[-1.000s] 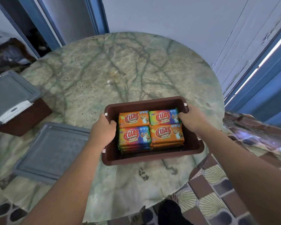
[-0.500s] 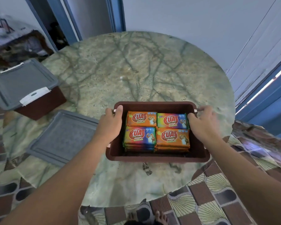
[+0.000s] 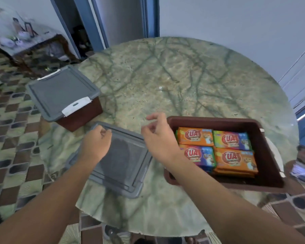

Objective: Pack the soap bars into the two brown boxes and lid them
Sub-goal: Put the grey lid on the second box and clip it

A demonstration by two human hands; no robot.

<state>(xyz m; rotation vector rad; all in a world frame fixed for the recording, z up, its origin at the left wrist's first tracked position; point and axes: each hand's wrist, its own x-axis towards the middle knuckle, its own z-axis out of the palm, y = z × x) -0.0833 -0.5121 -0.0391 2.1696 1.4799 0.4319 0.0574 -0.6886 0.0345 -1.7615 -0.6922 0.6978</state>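
The far edge of the loose grey lid (image 3: 120, 161) is grasped by the curled grip of the left hand (image 3: 96, 145), while the right hand (image 3: 158, 138) is held just above the lid's right edge, fingers loosely bent and grasping nothing. At far left on the marble surface (image 3: 183, 81), a closed brown box (image 3: 79, 117) is seen under its grey lid (image 3: 60, 92), a white latch on the near side. The loose lid is laid flat between the two boxes. To the right, the open brown box (image 3: 264, 155) is filled with four stacks of soap bars (image 3: 217, 148) in orange and multicoloured wrappers. The box's near left corner is crossed by the right forearm.
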